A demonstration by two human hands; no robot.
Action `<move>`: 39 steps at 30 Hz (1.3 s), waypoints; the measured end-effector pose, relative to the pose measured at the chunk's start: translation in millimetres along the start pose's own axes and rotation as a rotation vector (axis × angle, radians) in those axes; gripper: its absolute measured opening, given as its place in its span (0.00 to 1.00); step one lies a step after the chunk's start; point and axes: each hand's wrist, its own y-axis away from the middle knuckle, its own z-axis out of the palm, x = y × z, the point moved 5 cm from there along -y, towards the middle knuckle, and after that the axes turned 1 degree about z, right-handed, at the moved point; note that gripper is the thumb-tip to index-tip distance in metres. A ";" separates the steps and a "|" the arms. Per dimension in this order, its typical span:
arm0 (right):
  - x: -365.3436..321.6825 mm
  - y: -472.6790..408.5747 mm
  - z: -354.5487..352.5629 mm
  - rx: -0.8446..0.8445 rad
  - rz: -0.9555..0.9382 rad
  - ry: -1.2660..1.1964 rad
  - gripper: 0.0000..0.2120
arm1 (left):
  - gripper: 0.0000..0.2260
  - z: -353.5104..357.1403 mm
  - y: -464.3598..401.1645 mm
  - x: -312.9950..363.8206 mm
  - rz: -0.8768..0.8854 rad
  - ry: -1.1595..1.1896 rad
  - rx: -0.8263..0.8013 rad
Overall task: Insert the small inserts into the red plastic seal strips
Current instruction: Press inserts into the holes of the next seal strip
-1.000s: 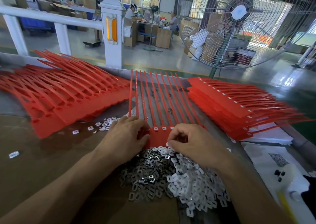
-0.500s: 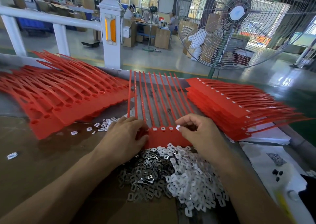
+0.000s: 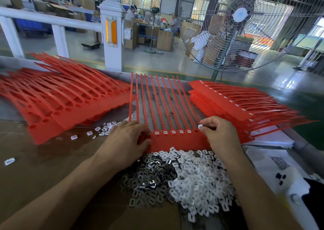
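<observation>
A red seal strip sheet [image 3: 177,139] lies flat in front of me, its thin tails pointing away. Several of its sockets hold white inserts. My left hand [image 3: 126,142] rests flat on the sheet's left end, fingers spread. My right hand [image 3: 220,133] pinches one small white insert [image 3: 200,126] between thumb and forefinger, just above the socket at the sheet's right end. A heap of loose white and metallic inserts [image 3: 178,178] sits between my forearms.
A stack of red strips with open sockets [image 3: 57,103] lies at the left, a stack with inserts fitted [image 3: 245,106] at the right. Stray inserts [image 3: 103,128] lie by the left stack. White paper sheets [image 3: 273,161] lie right. A big fan [image 3: 245,22] stands beyond the table.
My right hand rose from the insert heap with one white insert and moved right along the row of sockets to the sheet's right end. More sockets show inserts. My left hand stayed put.
</observation>
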 end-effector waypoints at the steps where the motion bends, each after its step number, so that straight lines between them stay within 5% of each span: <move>1: 1.3 -1.4 0.5 0.000 -0.004 0.021 0.05 | 0.13 -0.1 0.0 0.2 0.000 -0.001 0.001; 39: 6.3 -8.7 11.9 -0.034 0.024 0.261 0.04 | 0.14 -1.1 0.6 1.1 -0.005 -0.004 -0.011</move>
